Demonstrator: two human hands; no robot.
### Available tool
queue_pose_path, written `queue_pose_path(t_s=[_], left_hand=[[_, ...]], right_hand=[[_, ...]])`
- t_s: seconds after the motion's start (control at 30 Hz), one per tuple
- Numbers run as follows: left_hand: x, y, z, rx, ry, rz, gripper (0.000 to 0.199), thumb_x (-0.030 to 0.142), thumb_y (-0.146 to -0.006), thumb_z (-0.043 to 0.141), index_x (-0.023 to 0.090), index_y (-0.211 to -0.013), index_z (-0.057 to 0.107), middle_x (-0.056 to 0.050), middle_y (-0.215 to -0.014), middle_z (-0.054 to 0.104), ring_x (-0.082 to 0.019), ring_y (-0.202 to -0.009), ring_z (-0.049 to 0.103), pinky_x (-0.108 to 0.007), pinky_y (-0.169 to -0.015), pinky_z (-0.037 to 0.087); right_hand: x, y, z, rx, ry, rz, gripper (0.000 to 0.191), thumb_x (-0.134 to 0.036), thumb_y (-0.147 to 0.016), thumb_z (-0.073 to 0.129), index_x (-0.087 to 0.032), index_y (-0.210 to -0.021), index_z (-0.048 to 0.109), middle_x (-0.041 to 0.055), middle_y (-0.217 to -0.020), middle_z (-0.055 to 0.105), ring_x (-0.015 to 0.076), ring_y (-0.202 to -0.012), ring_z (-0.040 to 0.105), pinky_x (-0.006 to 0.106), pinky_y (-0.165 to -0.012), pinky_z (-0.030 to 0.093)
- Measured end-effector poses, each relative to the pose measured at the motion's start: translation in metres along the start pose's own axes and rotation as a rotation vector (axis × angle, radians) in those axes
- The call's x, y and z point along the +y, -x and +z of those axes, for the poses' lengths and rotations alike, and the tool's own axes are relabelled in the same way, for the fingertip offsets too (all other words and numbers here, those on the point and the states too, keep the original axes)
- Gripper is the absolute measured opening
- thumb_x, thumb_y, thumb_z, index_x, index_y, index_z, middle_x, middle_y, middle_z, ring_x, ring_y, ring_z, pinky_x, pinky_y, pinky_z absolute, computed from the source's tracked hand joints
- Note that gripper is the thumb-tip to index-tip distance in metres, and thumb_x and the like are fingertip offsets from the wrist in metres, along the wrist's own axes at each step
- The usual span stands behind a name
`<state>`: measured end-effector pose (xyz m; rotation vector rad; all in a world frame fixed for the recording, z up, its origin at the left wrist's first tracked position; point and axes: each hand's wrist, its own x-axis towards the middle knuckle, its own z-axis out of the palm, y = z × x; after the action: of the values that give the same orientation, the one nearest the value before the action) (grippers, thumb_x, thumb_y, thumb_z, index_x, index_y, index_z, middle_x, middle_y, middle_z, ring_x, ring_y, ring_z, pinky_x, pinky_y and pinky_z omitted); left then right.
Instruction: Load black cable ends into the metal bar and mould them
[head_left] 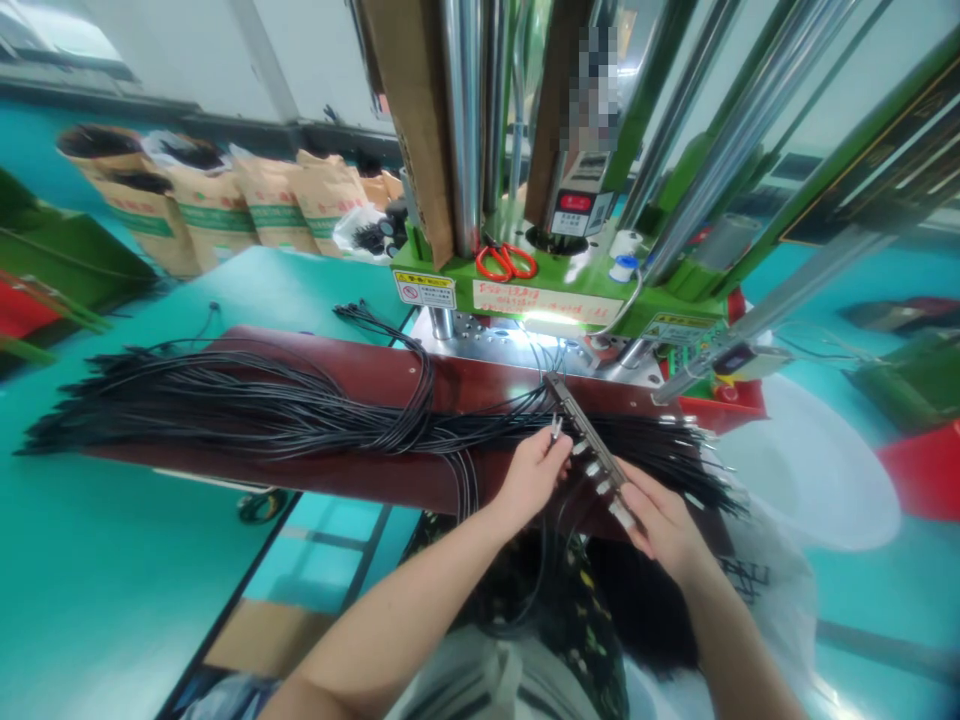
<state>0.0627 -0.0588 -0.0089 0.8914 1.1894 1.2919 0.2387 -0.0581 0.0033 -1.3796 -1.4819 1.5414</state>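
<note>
A narrow metal bar [589, 430] with several pale connectors along its lower side slants across the middle of the head view. My right hand [656, 515] grips its lower end between thumb and fingers. Close to the bar's left side, my left hand [535, 470] pinches a black cable with a silvery connector end [556, 426]. Beneath both hands, a large bundle of black cables [300, 405] lies along a dark red board [247, 350]. Silver cable tips [694, 435] fan out at its right end.
Behind the board stands a green press [442, 268] with steel columns, holding red-handled scissors [507, 263] and a blue-and-white spool [623, 268]. Paper sacks [217, 215] stand at the back left. A large white tub [814, 465] is at the right.
</note>
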Motion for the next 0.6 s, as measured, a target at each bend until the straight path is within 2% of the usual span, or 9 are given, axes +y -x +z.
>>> queue_pose_path(t_s=[0.1,0.2,0.37,0.6], left_hand=[[-0.0031,-0.0005,-0.0039,0.102,0.002,0.069,0.029,0.045,-0.084,0.04,0.018,-0.072,0.044,0.008,-0.049,0.033,-0.005,-0.041,0.03,-0.017,-0.04,0.024],[-0.0045,0.0,-0.0053,0.1,-0.008,0.099,0.031,0.045,-0.086,0.034,0.019,-0.07,0.038,0.009,-0.05,0.029,-0.005,-0.042,0.026,-0.017,-0.042,0.023],[-0.0024,-0.0025,-0.006,-0.003,-0.17,0.106,0.031,0.039,-0.079,0.049,0.017,-0.06,0.041,0.006,-0.052,0.036,-0.006,-0.049,0.03,-0.019,-0.048,0.025],[-0.0042,-0.0047,-0.0109,-0.009,-0.121,0.021,0.034,0.043,-0.073,0.055,0.015,-0.058,0.045,0.008,-0.046,0.033,-0.005,-0.045,0.026,-0.019,-0.045,0.021]], right_hand=[[0.0042,-0.0027,-0.0036,-0.007,-0.035,0.006,0.053,-0.045,-0.08,0.054,-0.014,-0.123,0.05,-0.0041,-0.047,0.046,0.003,-0.031,0.029,0.016,-0.03,0.019],[0.0091,-0.0052,-0.0069,-0.028,-0.06,0.016,0.054,-0.045,-0.08,0.054,-0.014,-0.125,0.049,-0.004,-0.048,0.046,0.0026,-0.03,0.028,0.015,-0.029,0.018],[0.0098,-0.0054,-0.0092,-0.089,-0.064,0.036,0.055,-0.045,-0.079,0.055,-0.015,-0.124,0.049,-0.0022,-0.052,0.049,0.0028,-0.032,0.029,0.015,-0.03,0.019],[0.0047,-0.0043,-0.0089,-0.101,-0.002,0.083,0.057,-0.047,-0.079,0.054,-0.016,-0.126,0.048,-0.0028,-0.053,0.048,0.0042,-0.036,0.029,0.016,-0.031,0.021]])
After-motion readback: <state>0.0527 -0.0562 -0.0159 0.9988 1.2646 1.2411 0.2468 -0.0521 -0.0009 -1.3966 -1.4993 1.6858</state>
